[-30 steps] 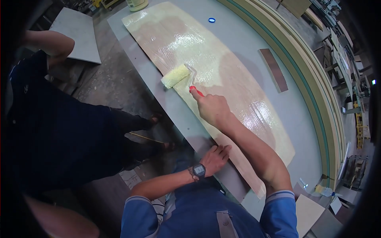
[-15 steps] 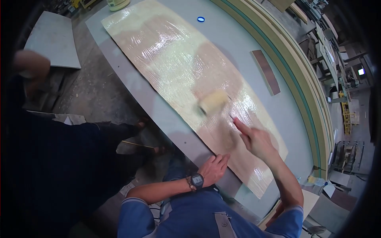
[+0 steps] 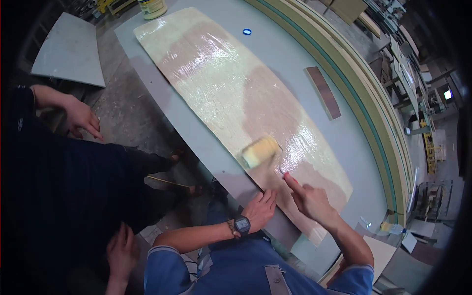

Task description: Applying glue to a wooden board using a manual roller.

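A long, pale wood sheet (image 3: 206, 88), wet and glossy, lies slantwise across a light grey table. In my right hand (image 3: 314, 202) is a paint roller (image 3: 260, 151); its red grip shows at my thumb, and its cream sleeve rests on the sheet, slightly blurred. The fingers of my left hand (image 3: 259, 211) close on the sheet's near edge, close below the roller. What lies under those fingertips is hidden. A dark watch sits on my left wrist.
A tub (image 3: 153, 9) stands at the table's far left corner. Beyond the sheet lie a blue ring-shaped cap (image 3: 247, 32) and a brown strip (image 3: 323, 93). A curved, layered form (image 3: 366, 101) borders the right. Another person's hand (image 3: 84, 117) is at left; a bottle (image 3: 393, 228) lies at right.
My right hand has drawn the roller down toward me and slightly left. My left hand has barely shifted. The other person's hands have come into clearer view at left.
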### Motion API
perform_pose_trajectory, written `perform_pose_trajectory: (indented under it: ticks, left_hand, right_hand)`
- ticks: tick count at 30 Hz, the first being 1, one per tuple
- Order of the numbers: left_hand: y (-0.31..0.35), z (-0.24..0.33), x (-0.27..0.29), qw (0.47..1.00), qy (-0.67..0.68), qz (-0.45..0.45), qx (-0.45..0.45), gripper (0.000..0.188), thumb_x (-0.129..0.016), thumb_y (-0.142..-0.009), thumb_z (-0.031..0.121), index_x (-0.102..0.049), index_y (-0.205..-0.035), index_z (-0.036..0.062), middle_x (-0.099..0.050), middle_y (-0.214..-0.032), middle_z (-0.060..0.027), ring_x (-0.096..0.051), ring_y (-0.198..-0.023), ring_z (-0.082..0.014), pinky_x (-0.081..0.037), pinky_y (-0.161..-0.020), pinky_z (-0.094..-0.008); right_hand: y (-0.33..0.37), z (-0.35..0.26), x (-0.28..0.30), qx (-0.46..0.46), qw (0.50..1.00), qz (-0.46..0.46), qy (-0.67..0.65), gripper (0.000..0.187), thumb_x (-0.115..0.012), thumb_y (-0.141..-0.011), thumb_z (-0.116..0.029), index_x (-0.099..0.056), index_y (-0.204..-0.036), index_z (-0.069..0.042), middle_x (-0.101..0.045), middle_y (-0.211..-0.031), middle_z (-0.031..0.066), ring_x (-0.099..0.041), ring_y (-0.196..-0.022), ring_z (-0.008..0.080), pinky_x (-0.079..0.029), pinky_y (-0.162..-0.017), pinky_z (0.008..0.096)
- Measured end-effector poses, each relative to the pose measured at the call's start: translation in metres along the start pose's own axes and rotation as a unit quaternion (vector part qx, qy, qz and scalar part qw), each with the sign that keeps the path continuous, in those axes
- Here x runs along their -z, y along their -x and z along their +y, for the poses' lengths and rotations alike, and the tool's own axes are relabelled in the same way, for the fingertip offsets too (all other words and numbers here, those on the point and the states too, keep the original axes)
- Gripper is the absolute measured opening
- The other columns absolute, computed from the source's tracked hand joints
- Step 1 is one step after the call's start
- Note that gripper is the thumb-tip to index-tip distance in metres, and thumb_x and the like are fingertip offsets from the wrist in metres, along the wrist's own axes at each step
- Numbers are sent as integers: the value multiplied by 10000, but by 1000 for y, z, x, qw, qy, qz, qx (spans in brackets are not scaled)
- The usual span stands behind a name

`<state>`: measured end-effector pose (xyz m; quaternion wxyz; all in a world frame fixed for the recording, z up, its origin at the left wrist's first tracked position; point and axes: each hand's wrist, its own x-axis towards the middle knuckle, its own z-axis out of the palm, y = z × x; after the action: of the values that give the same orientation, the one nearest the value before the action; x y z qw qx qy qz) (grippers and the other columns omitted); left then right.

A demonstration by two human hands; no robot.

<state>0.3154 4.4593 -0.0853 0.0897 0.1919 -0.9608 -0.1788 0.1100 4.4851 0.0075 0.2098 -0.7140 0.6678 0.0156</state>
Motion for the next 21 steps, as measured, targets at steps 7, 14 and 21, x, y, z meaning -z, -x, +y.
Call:
perform_pose_trajectory:
  ticks: [7, 14, 21]
  left_hand:
    - [14, 46, -27, 1000, 10, -14, -14, 510, -552, -831, 171, -535, -1296, -36, -472, -1413, -184, -381, -1366, -329, -332, -1062, -462]
    - [10, 43, -33, 998, 54, 9, -18, 511, -568, -841, 132, -487, -1326, -8, -410, -1434, -148, -316, -1400, -289, -338, -1053, -537]
    - [19, 36, -38, 999, 32, -4, -22, 511, -507, -873, 179, -484, -1358, 21, -444, -1429, -144, -347, -1396, -279, -298, -1070, -532]
  right_hand:
    - [-71, -33, 19, 29, 999, -10, 37, 665, -564, -908, -181, -334, -1529, -244, -628, -694, 167, -636, -587, 353, -493, -518, 478]
    - [-217, -71, 9, 91, 990, 90, 64, 626, -529, -904, -152, -359, -1504, -204, -640, -687, 172, -624, -565, 359, -484, -512, 492]
    - [-73, -43, -3, 65, 995, 22, 67, 691, -566, -902, -174, -317, -1543, -239, -623, -685, 182, -633, -548, 353, -478, -458, 467]
